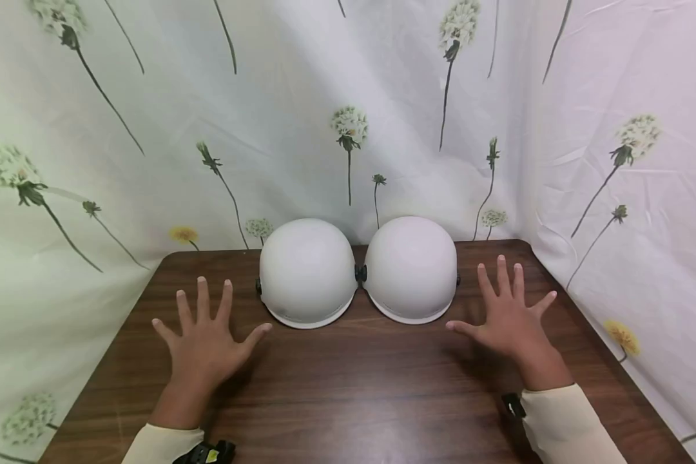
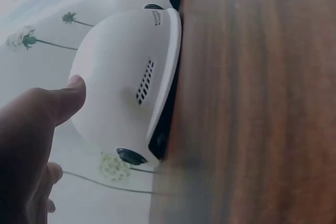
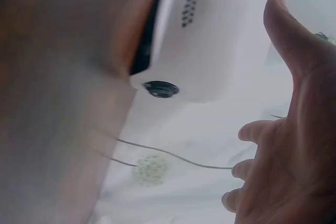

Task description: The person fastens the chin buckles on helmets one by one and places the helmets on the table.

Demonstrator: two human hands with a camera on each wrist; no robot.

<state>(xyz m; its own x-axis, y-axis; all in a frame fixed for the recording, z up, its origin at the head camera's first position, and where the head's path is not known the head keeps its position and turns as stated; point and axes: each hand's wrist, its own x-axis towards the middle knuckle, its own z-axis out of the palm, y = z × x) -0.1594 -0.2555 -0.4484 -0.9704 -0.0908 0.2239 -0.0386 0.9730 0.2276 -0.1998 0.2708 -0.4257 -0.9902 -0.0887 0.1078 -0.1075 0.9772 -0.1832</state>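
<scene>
1. Left helmet [image 1: 307, 274] is white, sits round side up, and has a brown wooden table [image 1: 336, 386] under it.
2. Right helmet [image 1: 412, 270], white too, sits just beside the left helmet, on its right. Black knobs [image 1: 364, 273] are between them.
3. The left hand [image 1: 205, 348] is left of the left helmet and closer to the person. Its fingers spread wide and hold nothing.
4. The right hand [image 1: 507, 320] is right of the left helmet, past the right helmet. Its fingers spread wide too, holding nothing.
5. Flowery cloth [image 1: 301, 96] hangs behind the left helmet.
</scene>
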